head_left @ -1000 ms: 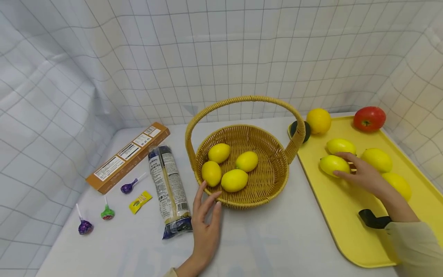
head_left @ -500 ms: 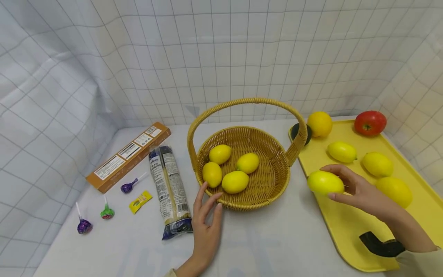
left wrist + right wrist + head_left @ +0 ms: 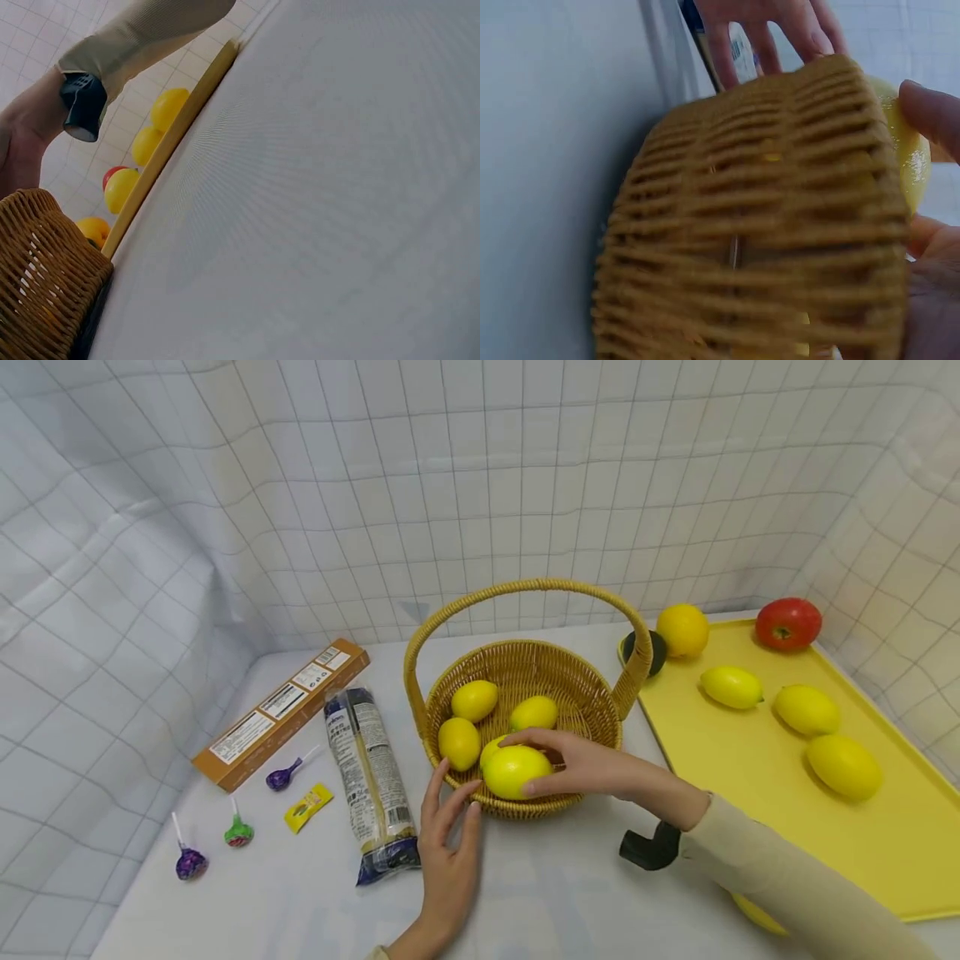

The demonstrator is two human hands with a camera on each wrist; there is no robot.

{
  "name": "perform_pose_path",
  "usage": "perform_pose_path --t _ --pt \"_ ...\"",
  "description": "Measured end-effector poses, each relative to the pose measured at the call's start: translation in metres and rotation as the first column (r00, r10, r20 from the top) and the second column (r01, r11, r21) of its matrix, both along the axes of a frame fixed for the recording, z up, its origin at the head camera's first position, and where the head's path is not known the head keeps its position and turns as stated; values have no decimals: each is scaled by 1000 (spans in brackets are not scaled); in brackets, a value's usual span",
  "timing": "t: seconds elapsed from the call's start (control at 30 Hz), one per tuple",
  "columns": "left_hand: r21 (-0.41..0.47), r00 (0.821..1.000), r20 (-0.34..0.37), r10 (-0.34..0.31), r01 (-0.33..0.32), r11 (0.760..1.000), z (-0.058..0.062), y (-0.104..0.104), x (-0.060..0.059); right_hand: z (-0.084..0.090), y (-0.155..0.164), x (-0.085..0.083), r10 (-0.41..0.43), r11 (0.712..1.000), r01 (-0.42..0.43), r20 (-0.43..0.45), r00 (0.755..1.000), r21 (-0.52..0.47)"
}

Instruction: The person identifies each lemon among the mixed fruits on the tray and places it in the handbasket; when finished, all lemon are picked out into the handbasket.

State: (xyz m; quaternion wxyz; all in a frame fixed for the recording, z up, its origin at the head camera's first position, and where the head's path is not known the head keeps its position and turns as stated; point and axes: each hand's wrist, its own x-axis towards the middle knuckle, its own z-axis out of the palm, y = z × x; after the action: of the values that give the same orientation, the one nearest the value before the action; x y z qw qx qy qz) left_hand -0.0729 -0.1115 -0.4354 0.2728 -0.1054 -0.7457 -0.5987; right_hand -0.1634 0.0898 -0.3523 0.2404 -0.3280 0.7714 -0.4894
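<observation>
Right hand [image 3: 588,767] grips a lemon [image 3: 517,773] at the wicker basket's [image 3: 525,662] 6 o'clock, over another lemon [image 3: 491,750]; left hand [image 3: 450,864] lies loosely spread at 7 o'clock, contact hard to confirm. Placing step, seemingly; next likely calls for lowering, then letting go. Yellow tray [image 3: 738,752], more lemons [image 3: 845,767]: 3 o'clock.

The lemons [image 3: 517,772] are bright yellow, the basket [image 3: 527,663] woven golden-brown. On the white tabletop [image 3: 570,893] — toward its right edge — a yellow tray [image 3: 720,743] carries a red fruit [image 3: 788,624]; toward its left, a brown box [image 3: 295,718] has white labels [image 3: 283,701]. The white backdrop [image 3: 510,502] carries a thin grey grid.
</observation>
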Motion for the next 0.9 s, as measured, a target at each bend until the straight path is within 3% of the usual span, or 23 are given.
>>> perform_pose_path --t 0.13,0.33,0.43,0.57,0.67,0.77,0.9 --pt "-3 1000 15 17 -17 1000 -3 -1 3 -6 -15 -6 30 999 -30 15 999 39" --pt "2 1000 24 10 -10 1000 -4 -2 3 -14 -25 -14 -32 996 41 -97 995 85" --pt "-3 1000 12 7 -6 1000 -3 -1 2 -16 -27 -16 -57 993 62 -57 997 105" --pt "-15 1000 -3 14 -14 1000 -3 0 1 -17 -30 -17 -6 992 5 9 1000 125" --pt "-17 1000 1 20 -20 1000 -4 0 1 -18 -30 -17 24 988 -11 -81 996 157" --pt "-11 1000 7 15 -15 1000 -5 1 0 -17 -23 -14 -3 989 35 -215 977 142" --pt "-12 1000 13 14 -13 1000 -6 -1 -1 -7 1 -5 -68 997 72 -259 963 3"
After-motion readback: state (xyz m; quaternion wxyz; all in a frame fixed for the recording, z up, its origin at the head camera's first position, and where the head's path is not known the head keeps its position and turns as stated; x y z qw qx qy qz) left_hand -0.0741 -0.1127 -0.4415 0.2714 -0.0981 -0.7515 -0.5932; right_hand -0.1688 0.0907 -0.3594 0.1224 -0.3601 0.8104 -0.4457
